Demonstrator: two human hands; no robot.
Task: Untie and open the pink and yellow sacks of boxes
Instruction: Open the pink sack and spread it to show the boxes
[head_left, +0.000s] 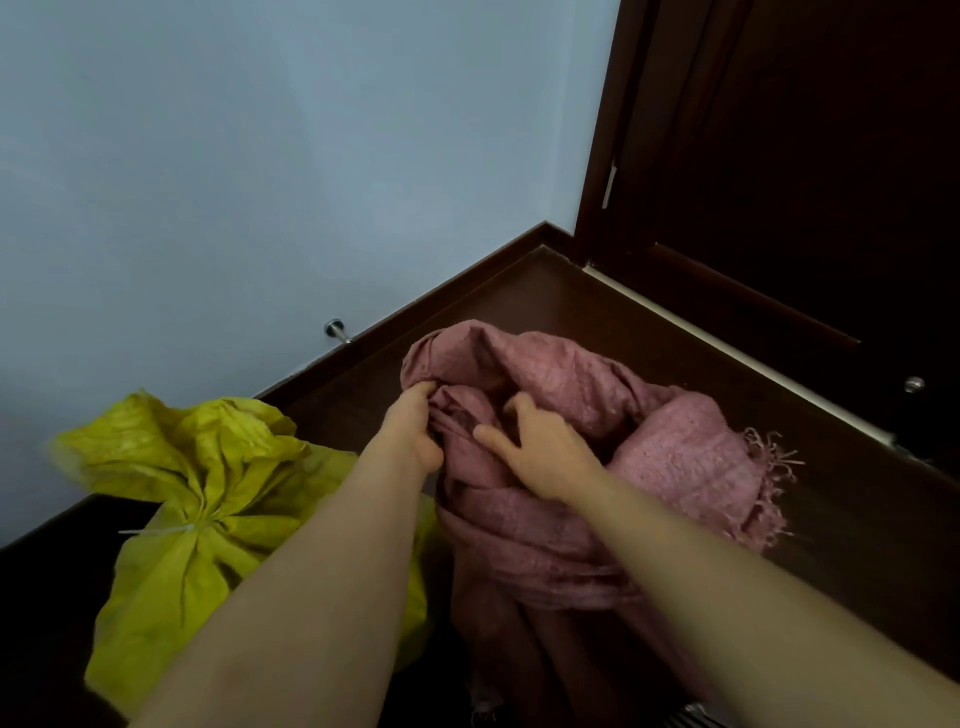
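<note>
Sacks: pink one in hand, yellow one untouched

Progress, judged: early to middle. The crumpled pink woven sack stands on the dark wood floor, right of centre; its gathered mouth looks loosened, no tie visible. Left hand pinches a fold at the neck; right hand rests on the cloth, fingers spread. The yellow woven sack, near left, is cinched by a pale cord. Boxes not visible.

Count: two sacks, two hands, one cord.

Pink woven sack, yellow sack, pale blue wall, dk brown door
</note>
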